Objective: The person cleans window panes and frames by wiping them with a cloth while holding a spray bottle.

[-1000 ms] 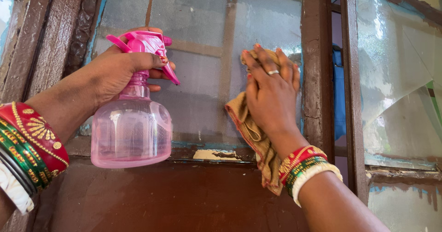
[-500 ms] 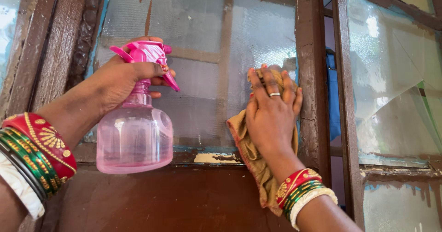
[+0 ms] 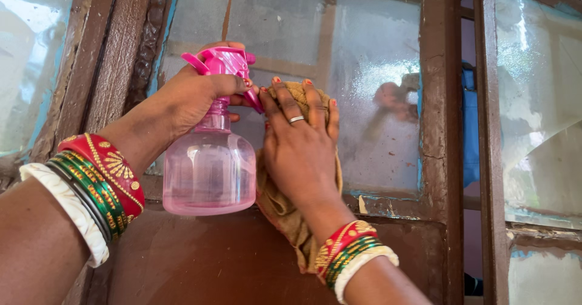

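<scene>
My left hand [image 3: 194, 96] grips the neck and trigger of a pink spray bottle [image 3: 209, 165], held upright in front of a frosted glass pane [image 3: 370, 81] set in a brown wooden frame [image 3: 436, 99]. My right hand [image 3: 300, 144], with a ring and painted nails, presses a tan cloth [image 3: 279, 208] flat against the glass, right beside the bottle's nozzle. The cloth hangs down below my palm over the lower frame rail. Red, green and white bangles sit on both wrists.
A second pane [image 3: 536, 99] with a crack runs down the right side behind another brown upright. Peeling paint marks the sill [image 3: 388, 199]. A dark wooden panel [image 3: 212, 262] lies below the window. More glass [image 3: 30, 62] shows at far left.
My right hand slid the cloth leftward across the glass, from the pane's right edge to next to the spray bottle. The left hand kept its hold on the bottle. The view shifted right.
</scene>
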